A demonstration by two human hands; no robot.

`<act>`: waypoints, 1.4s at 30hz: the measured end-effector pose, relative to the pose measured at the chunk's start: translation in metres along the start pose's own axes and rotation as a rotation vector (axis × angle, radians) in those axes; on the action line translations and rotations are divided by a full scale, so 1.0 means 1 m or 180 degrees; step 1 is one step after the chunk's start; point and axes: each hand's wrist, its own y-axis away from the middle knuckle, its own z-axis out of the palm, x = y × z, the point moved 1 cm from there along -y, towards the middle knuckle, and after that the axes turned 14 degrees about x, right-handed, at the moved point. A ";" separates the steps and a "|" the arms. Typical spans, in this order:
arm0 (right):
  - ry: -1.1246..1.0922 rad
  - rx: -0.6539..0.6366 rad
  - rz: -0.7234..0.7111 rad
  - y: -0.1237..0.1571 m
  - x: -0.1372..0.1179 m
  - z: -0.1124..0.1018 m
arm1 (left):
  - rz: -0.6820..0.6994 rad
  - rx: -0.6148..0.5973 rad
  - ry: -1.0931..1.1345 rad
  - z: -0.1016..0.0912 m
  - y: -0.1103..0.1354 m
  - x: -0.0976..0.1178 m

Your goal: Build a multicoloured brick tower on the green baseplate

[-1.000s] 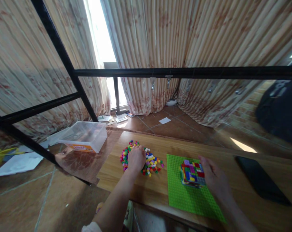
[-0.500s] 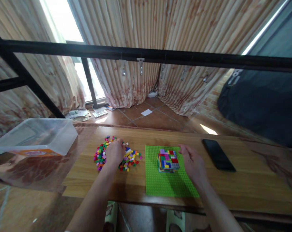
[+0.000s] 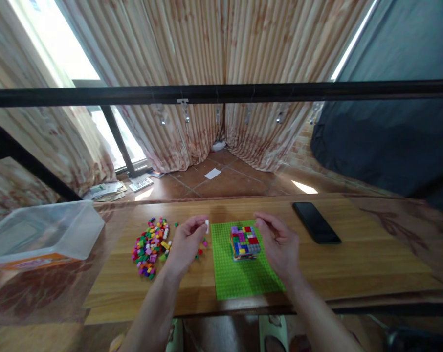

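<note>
A green baseplate [image 3: 239, 276] lies on the wooden table [image 3: 353, 264], with a multicoloured brick block [image 3: 245, 241] built on its far part. Left of the plate is a pile of loose coloured bricks [image 3: 150, 241]. My left hand [image 3: 185, 244] hovers between pile and plate, pinching a small white brick [image 3: 207, 226] between thumb and fingertips. My right hand [image 3: 278, 243] is just right of the block, fingers curled toward it, thumb and fingertips close together, holding nothing that I can see.
A black phone [image 3: 316, 222] lies on the table to the right. A clear plastic tub [image 3: 41, 234] stands at the left. A black metal bar [image 3: 221, 92] crosses the view above. Curtains and tiled floor lie behind the table.
My left hand has lifted off the brick pile with a white brick and moved right toward the plate. My right hand has stayed beside the block. The camera has turned right.
</note>
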 end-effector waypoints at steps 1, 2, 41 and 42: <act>-0.0018 -0.0064 -0.0036 0.002 -0.002 0.001 | -0.0217 -0.0100 0.0266 0.008 0.005 0.002; -0.0019 -0.0160 -0.0072 0.003 -0.005 0.002 | -0.0385 -0.0164 0.0453 0.015 0.009 0.003; 0.0904 -0.1306 -0.0791 0.002 0.014 0.000 | 0.0207 0.0062 -0.0233 0.049 0.031 -0.014; 0.0906 -0.1297 -0.0823 0.002 0.014 0.001 | 0.0246 0.0051 -0.0275 0.049 0.031 -0.015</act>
